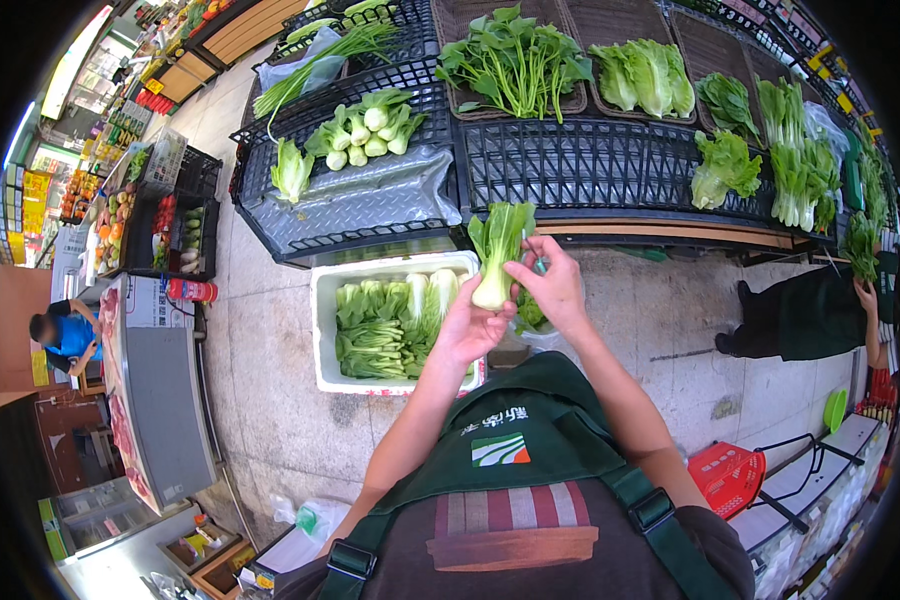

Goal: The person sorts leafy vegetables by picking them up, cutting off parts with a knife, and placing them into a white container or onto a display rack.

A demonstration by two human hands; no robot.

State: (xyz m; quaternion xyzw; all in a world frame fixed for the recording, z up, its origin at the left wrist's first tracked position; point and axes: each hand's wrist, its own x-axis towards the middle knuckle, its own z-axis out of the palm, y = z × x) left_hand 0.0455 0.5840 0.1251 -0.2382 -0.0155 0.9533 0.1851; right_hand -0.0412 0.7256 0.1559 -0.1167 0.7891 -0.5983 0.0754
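In front of my chest I hold a head of bok choy [501, 251] upright, leaves pointing away from me. My left hand [472, 324] cups its pale base. Close against its right side, my right hand [559, 283] pinches a small tool [541, 265] with a teal part; its shape is mostly hidden by the fingers. Below and left stands a white foam box [324, 322] with bok choy [371, 349] and pale-stemmed leafy heads [442, 289] inside. Behind my right wrist, green leaves [529, 309] lie in a plastic-lined container, partly covered.
Black crates ahead carry bok choy [360, 139], a small lettuce [292, 171], leafy stems [514, 64] and lettuce [649, 79]. A person in a dark apron [817, 307] stands at right holding greens. Red basket [727, 476] lies lower right. Meat counter [165, 405] and another person [71, 337] are left.
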